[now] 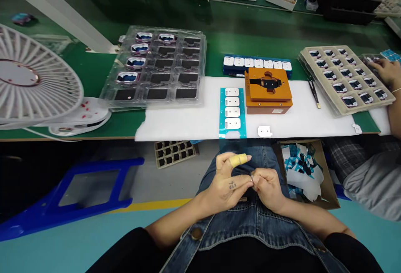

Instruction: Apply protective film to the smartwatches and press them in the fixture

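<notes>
Above my lap, in front of the bench edge, my left hand (226, 186) and my right hand (268, 188) meet at the fingertips. Both are closed in a pinch on something tiny that I cannot make out. A yellow wrap (238, 160) covers one finger of the left hand, which points outward. Beyond the hands, a blue strip (232, 132) with several white adhesive pieces lies at the bench's front edge. Right of it sits an orange fixture block (270, 93) with a black part in its recess. A loose white piece (265, 131) lies before the block.
At left are a white fan (34, 81) and clear stacked trays (153, 68) of parts. A beige tray (347, 74), tweezers (313, 91) and a co-worker's hand (387, 72) are at right. A blue pad (257, 63) stands behind the block; a scrap box (305, 173) sits below.
</notes>
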The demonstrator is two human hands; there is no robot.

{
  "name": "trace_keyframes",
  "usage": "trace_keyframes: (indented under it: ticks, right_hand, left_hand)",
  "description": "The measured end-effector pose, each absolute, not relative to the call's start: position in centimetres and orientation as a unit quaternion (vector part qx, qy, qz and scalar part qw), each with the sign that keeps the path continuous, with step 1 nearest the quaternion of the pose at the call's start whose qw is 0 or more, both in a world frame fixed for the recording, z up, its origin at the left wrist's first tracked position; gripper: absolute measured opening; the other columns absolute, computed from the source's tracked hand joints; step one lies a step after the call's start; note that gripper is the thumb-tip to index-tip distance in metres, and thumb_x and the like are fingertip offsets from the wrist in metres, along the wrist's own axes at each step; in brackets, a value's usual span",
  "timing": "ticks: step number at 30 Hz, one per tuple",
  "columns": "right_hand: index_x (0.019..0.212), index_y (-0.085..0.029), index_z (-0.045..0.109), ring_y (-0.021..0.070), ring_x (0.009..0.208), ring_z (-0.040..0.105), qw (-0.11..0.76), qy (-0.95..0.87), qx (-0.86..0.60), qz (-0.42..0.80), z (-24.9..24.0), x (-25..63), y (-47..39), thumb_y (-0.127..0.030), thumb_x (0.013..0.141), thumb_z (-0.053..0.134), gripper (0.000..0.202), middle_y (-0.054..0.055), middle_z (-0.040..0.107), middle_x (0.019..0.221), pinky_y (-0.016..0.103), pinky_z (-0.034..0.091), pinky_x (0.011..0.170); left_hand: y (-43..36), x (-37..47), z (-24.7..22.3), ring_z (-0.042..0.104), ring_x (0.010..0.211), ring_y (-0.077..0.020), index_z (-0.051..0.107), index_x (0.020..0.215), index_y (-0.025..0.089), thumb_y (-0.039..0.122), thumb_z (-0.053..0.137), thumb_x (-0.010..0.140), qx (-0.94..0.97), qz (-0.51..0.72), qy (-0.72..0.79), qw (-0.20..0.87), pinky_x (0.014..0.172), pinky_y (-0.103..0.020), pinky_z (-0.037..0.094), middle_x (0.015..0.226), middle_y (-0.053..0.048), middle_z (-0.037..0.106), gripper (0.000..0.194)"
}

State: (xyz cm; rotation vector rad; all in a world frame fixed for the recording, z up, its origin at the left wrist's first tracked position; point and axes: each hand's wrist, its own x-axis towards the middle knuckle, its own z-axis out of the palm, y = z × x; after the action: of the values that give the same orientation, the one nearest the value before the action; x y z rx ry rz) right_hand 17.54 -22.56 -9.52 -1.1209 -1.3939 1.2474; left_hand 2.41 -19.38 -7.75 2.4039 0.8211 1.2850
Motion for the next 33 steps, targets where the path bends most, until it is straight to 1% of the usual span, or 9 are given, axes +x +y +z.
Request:
trace_keyframes:
  ticks: [3,6,12,15,17,22,26,29,33]
  right_hand:
    - [0.051,-0.019,0.035,0.0069,0.041,0.030,0.480,-0.597,-0.461,0.449,-9.1,19.0,-23.2,-0.032,0.089,0.042,0.040,-0.005,0.032,0.046,0.021,0.026,0.043]
    - [0.053,-0.019,0.037,0.0076,0.043,0.035,0.464,-0.639,-0.517,0.331,-8.4,22.7,-23.5,-0.030,0.089,0.044,0.038,-0.004,0.037,0.048,0.021,0.028,0.045]
    - [0.061,-0.020,0.051,0.0130,0.042,0.049,0.288,-0.569,-0.742,0.205,-9.1,33.1,-24.9,-0.039,0.087,0.048,0.032,-0.001,0.051,0.048,0.024,0.037,0.046]
    - [0.078,-0.018,0.062,0.0220,0.059,0.063,0.150,-0.567,-0.802,0.119,-9.8,36.1,-24.9,-0.031,0.081,0.052,0.016,0.008,0.067,0.070,0.030,0.045,0.054]
    - [0.091,-0.016,0.064,0.0259,0.073,0.066,0.121,-0.593,-0.794,0.062,-9.4,36.0,-24.1,-0.027,0.080,0.053,0.020,0.014,0.069,0.091,0.034,0.049,0.062]
    - [0.100,-0.020,0.064,0.0184,0.072,0.065,0.262,-0.748,-0.597,0.121,-5.3,28.6,-19.4,-0.027,0.090,0.052,0.018,0.008,0.069,0.090,0.031,0.053,0.069]
    - [0.101,-0.018,0.064,0.0201,0.092,0.062,0.299,-0.853,-0.403,0.147,-3.6,21.8,-14.9,-0.023,0.091,0.052,0.016,0.009,0.068,0.097,0.034,0.053,0.082]
    - [0.103,-0.016,0.064,0.0224,0.102,0.058,0.292,-0.872,-0.364,0.149,-4.6,19.4,-12.5,-0.020,0.090,0.053,0.017,0.011,0.065,0.107,0.040,0.051,0.089]
    - [0.100,-0.017,0.064,0.0205,0.097,0.060,0.329,-0.850,-0.377,0.162,-5.8,20.2,-12.0,-0.020,0.091,0.052,0.015,0.010,0.066,0.102,0.039,0.053,0.085]
  left_hand:
    - [-19.2,2.8,-7.9,0.043,0.107,-0.0258,0.067,0.081,0.020,0.021,0.057,0.088,0.841,0.419,0.290,0.184,0.089,-0.044,0.041,0.123,-0.013,0.050,0.013]
    - [-18.6,2.4,-7.9,0.044,0.111,-0.0269,0.068,0.095,0.022,0.032,0.058,0.088,0.818,0.398,0.334,0.245,0.091,-0.043,0.043,0.126,-0.013,0.050,0.016]
    - [-18.0,0.6,-8.5,0.058,0.098,-0.0202,0.064,0.086,0.020,0.029,0.054,0.088,0.660,0.467,0.490,0.327,0.085,-0.035,0.047,0.101,-0.007,0.061,0.013]
    - [-18.0,-0.4,-9.3,0.059,0.084,-0.0179,0.059,0.076,0.019,0.034,0.057,0.083,0.573,0.496,0.549,0.353,0.075,-0.030,0.047,0.086,-0.004,0.061,0.017]
    - [-17.8,-0.7,-9.8,0.058,0.077,-0.0165,0.056,0.075,0.019,0.038,0.060,0.080,0.520,0.493,0.580,0.388,0.070,-0.028,0.045,0.081,-0.003,0.060,0.020]
    - [-16.6,0.1,-10.0,0.055,0.066,-0.0153,0.060,0.084,0.017,0.048,0.062,0.074,0.453,0.447,0.572,0.517,0.065,-0.026,0.044,0.072,-0.002,0.062,0.032]
    - [-16.9,0.7,-9.7,0.059,0.069,-0.0171,0.059,0.062,0.017,0.044,0.066,0.072,0.451,0.441,0.513,0.582,0.070,-0.027,0.046,0.064,-0.003,0.062,0.030]
    - [-17.9,0.4,-9.7,0.059,0.066,-0.0170,0.063,0.063,0.016,0.040,0.068,0.072,0.461,0.411,0.497,0.610,0.067,-0.027,0.046,0.064,-0.003,0.064,0.026]
    - [-18.0,0.5,-9.8,0.058,0.063,-0.0157,0.069,0.080,0.016,0.041,0.066,0.073,0.425,0.415,0.500,0.630,0.066,-0.027,0.046,0.065,-0.002,0.066,0.026]
